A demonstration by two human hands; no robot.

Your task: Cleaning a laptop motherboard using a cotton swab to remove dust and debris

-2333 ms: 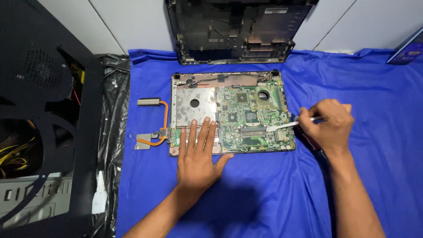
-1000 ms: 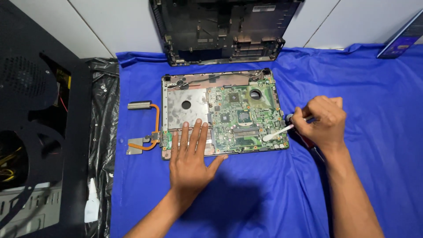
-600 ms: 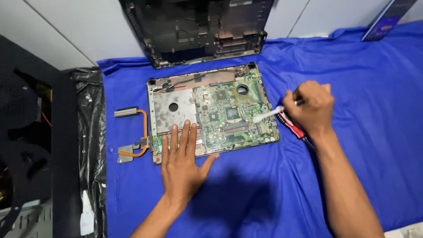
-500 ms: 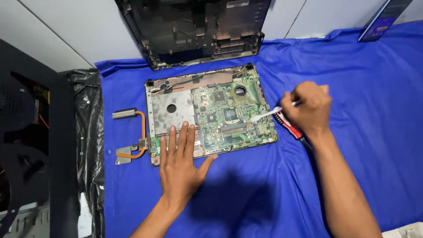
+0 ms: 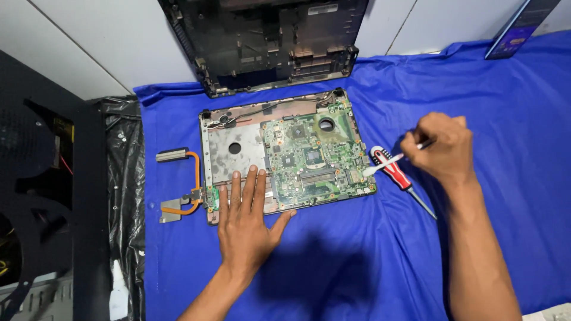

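A green laptop motherboard (image 5: pixel 312 157) lies in its grey frame on the blue cloth. My left hand (image 5: pixel 247 223) rests flat on the frame's near left edge, fingers spread. My right hand (image 5: pixel 440 148) is at the board's right side and grips a white toothbrush (image 5: pixel 380 164) whose head touches the board's right edge. A red-and-white-handled screwdriver (image 5: pixel 395 175) lies on the cloth just under the brush.
A copper heat pipe with cooler fins (image 5: pixel 178 181) lies left of the board. A black laptop bottom case (image 5: pixel 267 41) leans against the wall behind. A black computer case (image 5: pixel 41 196) and black plastic sheet (image 5: pixel 122 196) stand at the left. A dark flat object (image 5: pixel 520 27) leans at the back right.
The brush head has moved from over the board to its right edge. My left hand stays pressed on the frame. The view has shifted.
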